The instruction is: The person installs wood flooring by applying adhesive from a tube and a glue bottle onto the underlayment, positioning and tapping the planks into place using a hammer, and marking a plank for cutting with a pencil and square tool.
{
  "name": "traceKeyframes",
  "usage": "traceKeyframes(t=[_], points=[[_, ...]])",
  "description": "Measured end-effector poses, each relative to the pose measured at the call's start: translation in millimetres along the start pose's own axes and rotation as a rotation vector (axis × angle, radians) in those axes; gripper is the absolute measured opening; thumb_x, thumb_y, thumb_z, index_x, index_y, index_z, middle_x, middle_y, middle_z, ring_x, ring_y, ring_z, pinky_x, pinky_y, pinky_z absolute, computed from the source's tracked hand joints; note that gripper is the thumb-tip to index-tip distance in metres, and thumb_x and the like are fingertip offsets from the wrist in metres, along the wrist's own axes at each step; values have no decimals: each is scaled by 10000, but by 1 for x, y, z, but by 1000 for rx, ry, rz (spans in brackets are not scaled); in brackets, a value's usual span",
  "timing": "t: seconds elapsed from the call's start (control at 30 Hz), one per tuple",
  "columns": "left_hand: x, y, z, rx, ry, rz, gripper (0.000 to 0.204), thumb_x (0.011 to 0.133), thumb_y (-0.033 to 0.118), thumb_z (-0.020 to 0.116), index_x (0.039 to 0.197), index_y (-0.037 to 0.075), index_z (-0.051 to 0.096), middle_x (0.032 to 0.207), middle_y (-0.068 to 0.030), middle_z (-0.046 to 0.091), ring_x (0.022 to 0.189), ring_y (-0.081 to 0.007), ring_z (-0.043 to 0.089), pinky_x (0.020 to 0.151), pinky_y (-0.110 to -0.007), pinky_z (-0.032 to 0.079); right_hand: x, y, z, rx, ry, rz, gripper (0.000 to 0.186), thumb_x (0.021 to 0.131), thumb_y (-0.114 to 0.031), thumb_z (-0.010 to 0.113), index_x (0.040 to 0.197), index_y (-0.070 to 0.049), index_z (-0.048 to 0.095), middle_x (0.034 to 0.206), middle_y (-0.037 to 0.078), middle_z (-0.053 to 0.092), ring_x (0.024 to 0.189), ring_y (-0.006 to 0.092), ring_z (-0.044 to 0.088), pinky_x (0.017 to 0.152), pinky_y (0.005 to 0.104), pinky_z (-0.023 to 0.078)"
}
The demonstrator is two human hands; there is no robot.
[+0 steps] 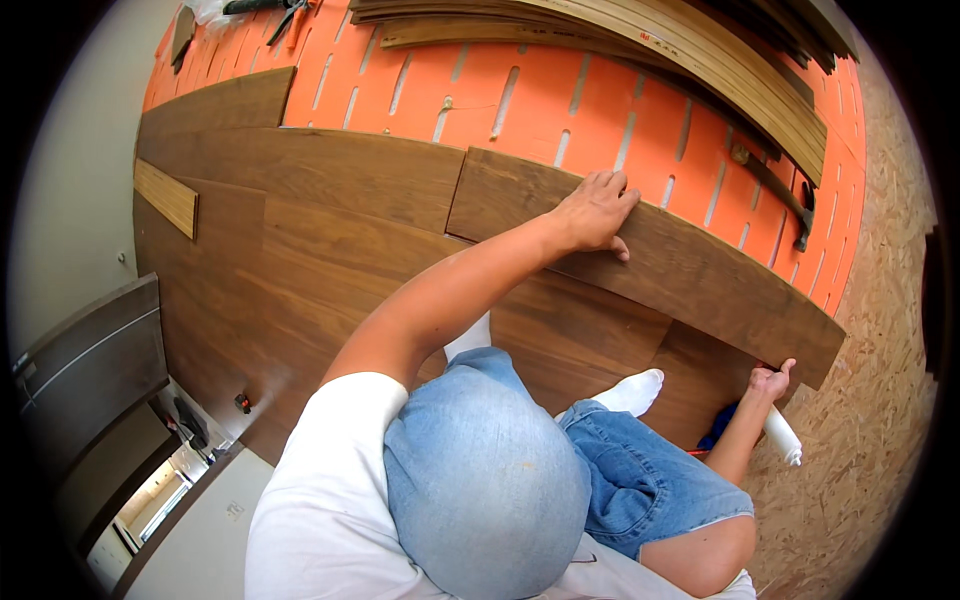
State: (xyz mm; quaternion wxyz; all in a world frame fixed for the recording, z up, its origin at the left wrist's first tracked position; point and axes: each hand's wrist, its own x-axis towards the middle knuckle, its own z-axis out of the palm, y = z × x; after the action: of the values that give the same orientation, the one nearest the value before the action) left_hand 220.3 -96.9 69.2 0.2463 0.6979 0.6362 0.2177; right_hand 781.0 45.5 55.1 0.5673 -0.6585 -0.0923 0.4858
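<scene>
Underlay (540, 92): open strip between plank (705, 275) and stack (720, 75).
Strip's right part: hammer (775, 184) in the way.
Below right hand (771, 382): bottle (782, 437) obstructs.

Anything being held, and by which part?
Brown plank: left hand lies over its far edge, right hand meets its near edge toward the right end; whether either truly grips is unclear.

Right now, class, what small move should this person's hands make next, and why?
Probably ease the long plank snug against the laid boards: a dark seam shows at its left end, the left hand lies on its top, and the right hand is at its right end.
</scene>
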Motion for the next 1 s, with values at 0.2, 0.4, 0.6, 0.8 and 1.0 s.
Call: traceKeyframes(t=[0.2,0.4,0.6,0.8,1.0], points=[[-4,6,-3,-7,-14,-25,880,633,467,915,1294,5,561,1218,-182,530,1189,-362,498,1069,-464,398,-4,0,-8,29,3,35,389,1036,-359,580,1290,-69,630,1311,73,671,1155,288,640,958,488,564],[-10,0,5,-6,11,-43,844,647,436,917,1282,10,559,1224,-193,539,1186,-368,516,1066,-458,412,-7,9,-3,-44,11,54,390,1051,-352,558,1328,-81,603,1341,68,650,1188,288,627,973,492,559],[24,17,19,-69,-33,109,774,715,418,871,1280,1,546,1378,-277,496,1328,-448,451,1118,-504,384,-52,-13,-13,52,-279,140,449,1020,-256,570,1402,-33,500,1427,159,572,1300,376,547,1078,565,482],[-5,19,-2,94,-96,-134,883,660,260,922,1406,32,508,1369,-214,478,1285,-404,463,1084,-486,417,-57,18,5,-703,-243,308,846,1005,-652,475,1437,76,455,1307,328,611,1110,410,692,820,420,628],[-2,23,12,103,-112,-218,902,686,247,919,1444,29,481,1394,-187,458,1311,-386,440,1100,-470,409,-49,3,22,-788,-178,290,829,1015,-621,472,1323,149,492,1080,356,676,823,377,755,584,360,624]])
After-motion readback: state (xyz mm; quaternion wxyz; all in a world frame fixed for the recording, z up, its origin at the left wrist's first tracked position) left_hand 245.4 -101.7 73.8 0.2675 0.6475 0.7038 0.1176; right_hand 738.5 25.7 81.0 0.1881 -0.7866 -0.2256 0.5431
